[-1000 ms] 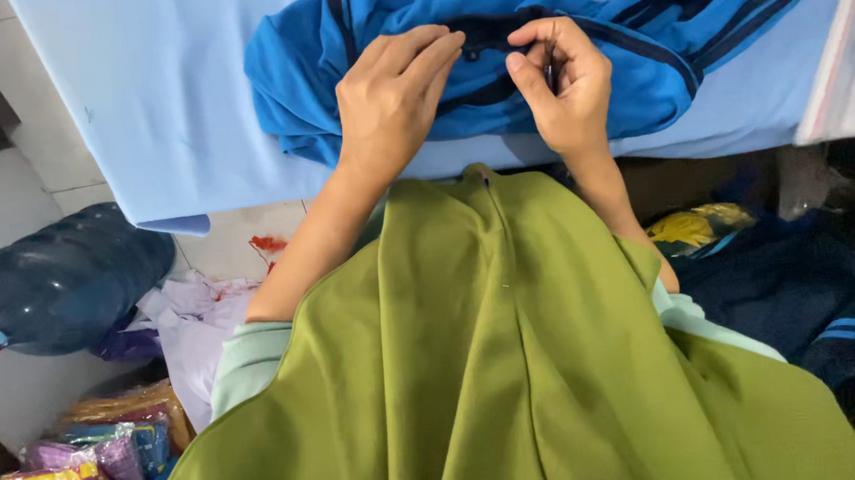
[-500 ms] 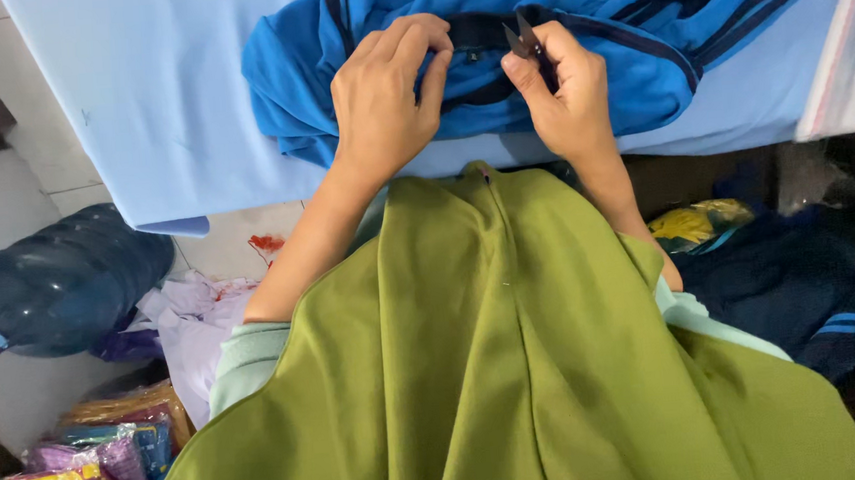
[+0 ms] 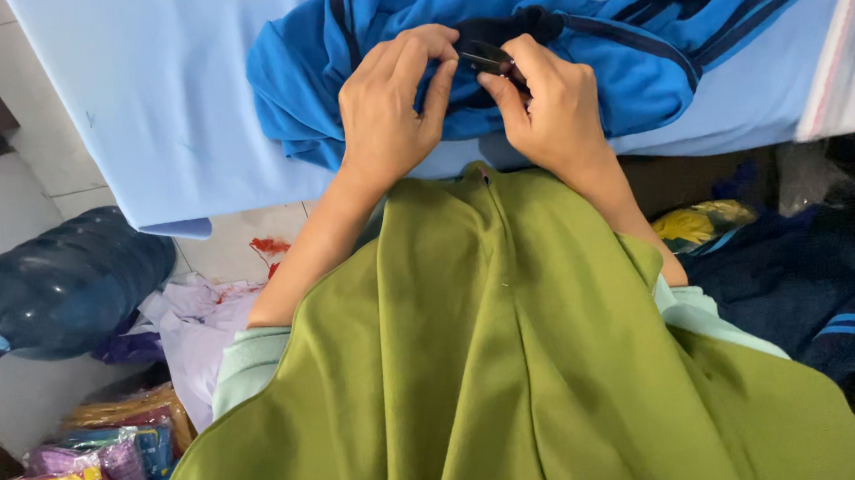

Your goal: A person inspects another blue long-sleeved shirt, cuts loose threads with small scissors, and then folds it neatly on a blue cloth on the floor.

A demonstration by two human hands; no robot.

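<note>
While the left hand (image 3: pixel 389 112) pinches the blue jacket (image 3: pixel 636 65) on the table (image 3: pixel 168 108) and the right hand (image 3: pixel 548 101) grips small snips (image 3: pixel 485 59) (blades hardly visible), a slip could nick fabric or fingertips.

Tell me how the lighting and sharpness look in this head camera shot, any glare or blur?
Head view: soft, even daylight, no hard glare; both hands, left hand and right hand, look sharp on the blue garment; floor corners around the water bottle are dimmer, edges slightly stretched.
</note>
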